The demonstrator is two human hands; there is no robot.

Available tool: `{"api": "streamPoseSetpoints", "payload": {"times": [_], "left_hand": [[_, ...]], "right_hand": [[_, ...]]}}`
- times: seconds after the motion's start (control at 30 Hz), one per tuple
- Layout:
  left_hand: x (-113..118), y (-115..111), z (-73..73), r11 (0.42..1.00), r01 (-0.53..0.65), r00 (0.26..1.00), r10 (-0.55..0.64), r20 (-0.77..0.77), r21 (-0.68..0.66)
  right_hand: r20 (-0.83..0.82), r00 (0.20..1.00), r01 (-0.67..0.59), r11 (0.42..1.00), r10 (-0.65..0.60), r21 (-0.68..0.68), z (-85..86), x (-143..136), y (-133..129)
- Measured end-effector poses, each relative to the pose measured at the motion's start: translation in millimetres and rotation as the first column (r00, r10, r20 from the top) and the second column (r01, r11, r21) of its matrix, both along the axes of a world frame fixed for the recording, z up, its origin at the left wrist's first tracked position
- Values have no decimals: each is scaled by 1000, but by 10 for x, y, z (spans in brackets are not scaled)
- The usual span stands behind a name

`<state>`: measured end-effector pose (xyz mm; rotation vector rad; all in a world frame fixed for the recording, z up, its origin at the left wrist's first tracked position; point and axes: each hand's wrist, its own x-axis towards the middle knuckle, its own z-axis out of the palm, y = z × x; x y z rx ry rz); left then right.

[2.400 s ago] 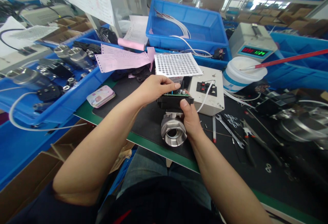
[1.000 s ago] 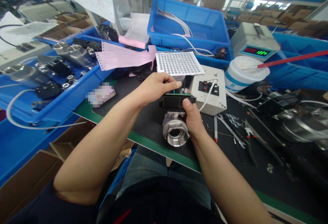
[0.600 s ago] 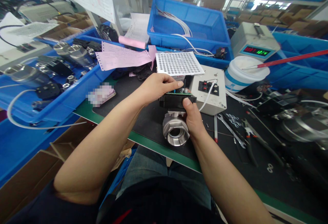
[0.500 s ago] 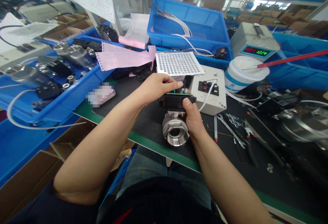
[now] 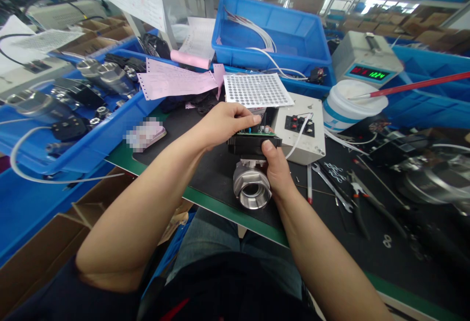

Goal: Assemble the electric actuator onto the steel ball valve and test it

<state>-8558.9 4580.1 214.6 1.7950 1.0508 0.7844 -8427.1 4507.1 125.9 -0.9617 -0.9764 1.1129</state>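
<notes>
A steel ball valve with a black actuator housing on top stands upright on the dark mat. The housing is uncovered, and a green circuit board with small components shows in it. My right hand grips the housing's right side, its thumb on the front face. Over the board's left part, my left hand has thumb and fingers closed together. What lies between those fingertips is hidden. Just behind, a sheet of round labels rests against a beige test box with wire terminals.
Pliers, a wrench and small clips lie at right. Beyond them is another valve. A white tub and a power supply stand behind. Blue bins sit at the back and left.
Both hands stay in nearly the same place on the actuator, with only a tiny shift of the left fingertips. The view has moved slightly.
</notes>
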Motion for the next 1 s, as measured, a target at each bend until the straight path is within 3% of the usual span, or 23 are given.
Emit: {"api": "streamPoseSetpoints", "payload": {"times": [0.2, 0.67, 1.0], "left_hand": [[3, 3, -9, 1000, 4, 1000, -4, 18, -14], [20, -22, 6, 999, -37, 999, 36, -12, -11], [-4, -3, 6, 1000, -3, 1000, 3, 5, 9]], "right_hand": [[-38, 998, 43, 999, -44, -32, 21, -24, -10], [-33, 999, -24, 999, 23, -48, 21, 17, 8], [-66, 998, 14, 999, -16, -36, 13, -19, -3]]}}
